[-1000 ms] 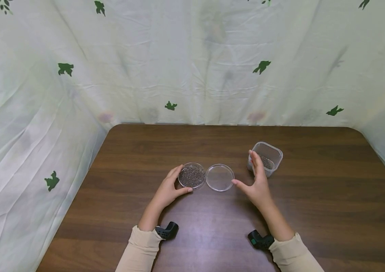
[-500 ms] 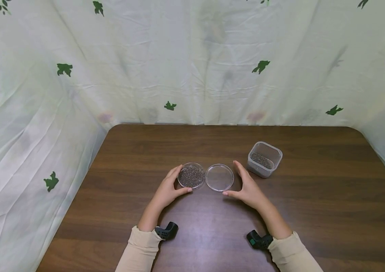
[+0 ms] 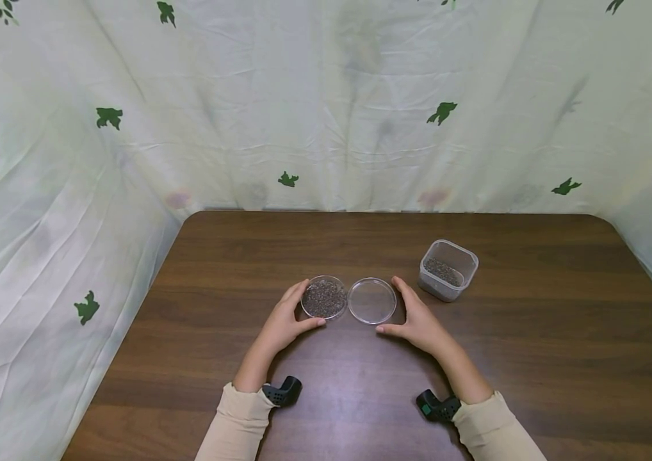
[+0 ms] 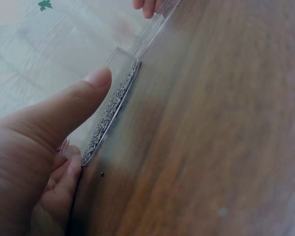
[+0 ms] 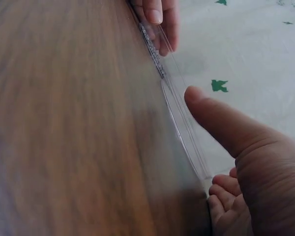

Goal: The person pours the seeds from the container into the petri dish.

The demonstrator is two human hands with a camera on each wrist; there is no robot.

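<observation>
A round clear petri dish (image 3: 324, 298) filled with dark grey grains lies flat on the wooden table. My left hand (image 3: 282, 325) holds it at the left, thumb at the near rim and fingers at the far side. Beside it, rim to rim, lies a clear round petri dish lid (image 3: 372, 301) with nothing in it. My right hand (image 3: 421, 325) curves loosely around the lid's right side, its fingertips and thumb right at the rim. In the right wrist view the thumb (image 5: 216, 115) is extended along the lid's near side.
Behind my right hand stands a square clear plastic tub (image 3: 447, 291) with more dark grains at its bottom. A stray dark grain (image 4: 102, 174) lies on the table (image 3: 234, 256) near the dish. A pale curtain (image 3: 326, 96) with green bird shapes hangs behind the table.
My right hand has come away from in front of the tub, moving left to the lid's right side. It has barely shifted over the last half second. The left hand stays at the dish.
</observation>
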